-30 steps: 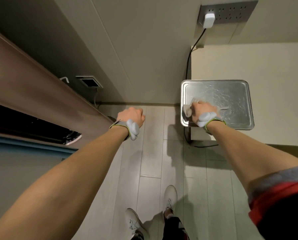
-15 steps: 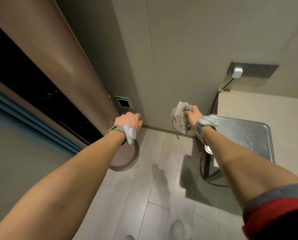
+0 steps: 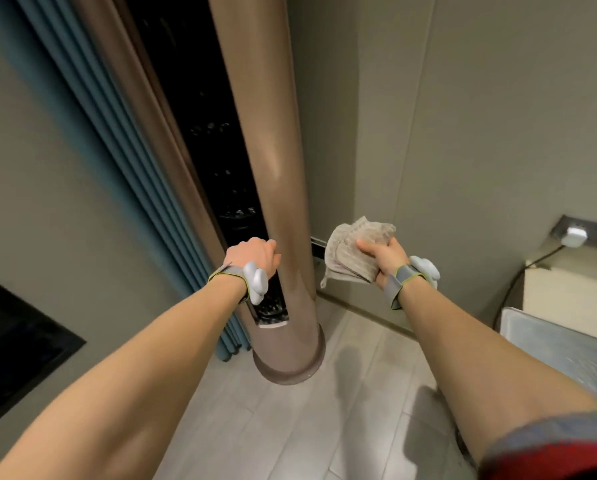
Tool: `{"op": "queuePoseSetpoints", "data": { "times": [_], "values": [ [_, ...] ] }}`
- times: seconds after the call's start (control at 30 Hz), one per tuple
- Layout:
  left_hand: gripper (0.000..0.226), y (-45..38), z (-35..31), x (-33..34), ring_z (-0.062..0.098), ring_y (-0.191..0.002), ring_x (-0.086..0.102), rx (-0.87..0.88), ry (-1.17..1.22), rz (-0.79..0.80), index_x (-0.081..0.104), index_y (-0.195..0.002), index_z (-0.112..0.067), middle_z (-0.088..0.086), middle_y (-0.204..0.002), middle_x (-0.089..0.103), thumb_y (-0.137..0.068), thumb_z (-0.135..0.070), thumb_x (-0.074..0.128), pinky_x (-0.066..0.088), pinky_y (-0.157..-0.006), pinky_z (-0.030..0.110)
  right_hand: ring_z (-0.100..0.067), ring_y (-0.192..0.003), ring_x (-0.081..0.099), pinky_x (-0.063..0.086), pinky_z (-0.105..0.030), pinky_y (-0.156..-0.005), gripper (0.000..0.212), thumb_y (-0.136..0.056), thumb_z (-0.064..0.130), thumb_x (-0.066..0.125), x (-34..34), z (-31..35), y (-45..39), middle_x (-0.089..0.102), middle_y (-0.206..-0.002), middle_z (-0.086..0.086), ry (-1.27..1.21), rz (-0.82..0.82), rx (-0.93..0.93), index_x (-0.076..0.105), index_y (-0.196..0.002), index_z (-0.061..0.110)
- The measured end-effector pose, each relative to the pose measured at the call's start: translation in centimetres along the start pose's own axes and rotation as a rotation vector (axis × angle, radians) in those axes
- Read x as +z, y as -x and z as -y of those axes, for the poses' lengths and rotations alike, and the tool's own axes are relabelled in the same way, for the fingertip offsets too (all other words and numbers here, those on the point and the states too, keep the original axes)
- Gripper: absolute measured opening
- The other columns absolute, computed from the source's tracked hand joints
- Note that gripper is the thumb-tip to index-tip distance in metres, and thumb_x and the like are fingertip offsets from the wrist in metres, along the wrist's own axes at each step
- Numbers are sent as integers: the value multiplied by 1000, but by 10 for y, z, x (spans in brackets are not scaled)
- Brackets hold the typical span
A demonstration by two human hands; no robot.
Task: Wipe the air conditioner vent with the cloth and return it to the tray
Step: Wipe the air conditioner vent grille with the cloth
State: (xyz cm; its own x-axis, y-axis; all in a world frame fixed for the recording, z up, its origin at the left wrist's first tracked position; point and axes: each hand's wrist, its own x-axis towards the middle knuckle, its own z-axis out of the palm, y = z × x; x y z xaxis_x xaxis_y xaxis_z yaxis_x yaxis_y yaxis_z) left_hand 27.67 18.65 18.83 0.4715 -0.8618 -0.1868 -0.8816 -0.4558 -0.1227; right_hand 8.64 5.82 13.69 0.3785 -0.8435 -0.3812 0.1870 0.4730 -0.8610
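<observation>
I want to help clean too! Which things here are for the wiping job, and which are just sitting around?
For the job:
cloth, held in the right hand
air conditioner with its dark vent
metal tray

Just there:
blue curtain
white plug and its cable
left hand, closed and holding nothing

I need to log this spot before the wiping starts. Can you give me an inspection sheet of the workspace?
Surface: pale plank floor; metal tray at right, visible part bare.
Job's things: tall brown column air conditioner with a dark vertical vent; striped grey cloth, bunched, clear of the unit.
Clutter: nothing seen.
Hands: right hand grips the cloth; left hand curled in a fist in front of the vent, contact unclear.
Cables: dark cable running from a white plug in a wall socket, down beside the cabinet.
Surroundings: blue curtain behind the unit, beige walls.
</observation>
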Motion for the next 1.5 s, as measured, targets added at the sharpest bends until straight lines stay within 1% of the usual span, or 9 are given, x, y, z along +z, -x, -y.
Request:
{"op": "queuePoseSetpoints", "data": {
  "times": [0.17, 0.27, 0.53, 0.67, 0.83, 0.93, 1.03, 1.27, 1.5],
  "values": [
    [26, 12, 72, -27, 26, -72, 54, -69, -10, -28, 50, -105, -11, 4, -95, 54, -102, -31, 33, 37, -53, 31, -35, -111, 62, 48, -53, -99, 56, -75, 2, 71, 77, 3, 7, 62, -126, -13, 126, 34, -36, 49, -125, 14],
    [29, 17, 105, -40, 25, -73, 53, -70, -12, -80, 51, -106, -11, 5, -98, 55, -103, -31, 30, 32, -49, 29, -36, -110, 62, 48, -53, -99, 46, -83, 2, 63, 112, 8, 17, 63, -124, -14, 151, 35, -63, 51, -127, 8],
    [31, 28, 180, -74, 29, -89, 60, -44, -48, -242, 51, -111, -10, 4, -106, 54, -102, -30, 29, 41, -64, 33, -38, -117, 58, 43, -54, -104, 34, -92, 4, 55, 191, 17, 44, 60, -129, -18, 154, 24, -194, 55, -126, 5],
    [32, 30, 194, -86, 30, -92, 59, -4, -106, -268, 50, -112, -10, 4, -110, 53, -102, -30, 28, 42, -67, 35, -38, -116, 58, 43, -57, -102, 32, -93, 13, 54, 205, 18, 46, 61, -128, -16, 165, 3, -258, 56, -125, 13],
    [30, 24, 214, -106, 26, -76, 50, 27, -127, -344, 50, -110, -11, 4, -102, 50, -102, -31, 29, 41, -65, 34, -36, -115, 59, 45, -55, -101, 35, -93, 21, 53, 228, 21, 51, 63, -120, -8, 184, -43, -318, 55, -128, 16],
    [29, 17, 217, -120, 26, -75, 50, 30, -102, -386, 49, -107, -10, 1, -93, 43, -102, -31, 30, 41, -64, 34, -31, -125, 52, 40, -51, -108, 46, -93, 24, 53, 239, 32, 51, 55, -137, -8, 188, -54, -334, 47, -137, 14],
    [28, 11, 216, -132, 26, -74, 49, 35, -88, -421, 49, -108, -10, 1, -92, 40, -102, -31, 31, 40, -63, 34, -30, -129, 49, 37, -50, -111, 45, -94, 23, 51, 248, 44, 49, 51, -141, -8, 189, -36, -368, 44, -138, 14],
    [30, -13, 220, -166, 26, -74, 47, -5, -40, -520, 46, -113, -8, 6, -117, 44, -102, -32, 32, 38, -59, 35, -29, -126, 50, 37, -45, -111, 41, -98, 17, 47, 274, 84, 49, 54, -137, -8, 232, 19, -472, 44, -138, 8],
    [35, -30, 229, -200, 25, -73, 44, 15, 69, -693, 45, -114, -8, 8, -116, 46, -100, -38, 36, 34, -57, 35, -24, -128, 47, 35, -43, -112, 48, -96, 24, 48, 307, 110, 55, 50, -135, 2, 256, 0, -569, 40, -141, 9]
  ]
}}
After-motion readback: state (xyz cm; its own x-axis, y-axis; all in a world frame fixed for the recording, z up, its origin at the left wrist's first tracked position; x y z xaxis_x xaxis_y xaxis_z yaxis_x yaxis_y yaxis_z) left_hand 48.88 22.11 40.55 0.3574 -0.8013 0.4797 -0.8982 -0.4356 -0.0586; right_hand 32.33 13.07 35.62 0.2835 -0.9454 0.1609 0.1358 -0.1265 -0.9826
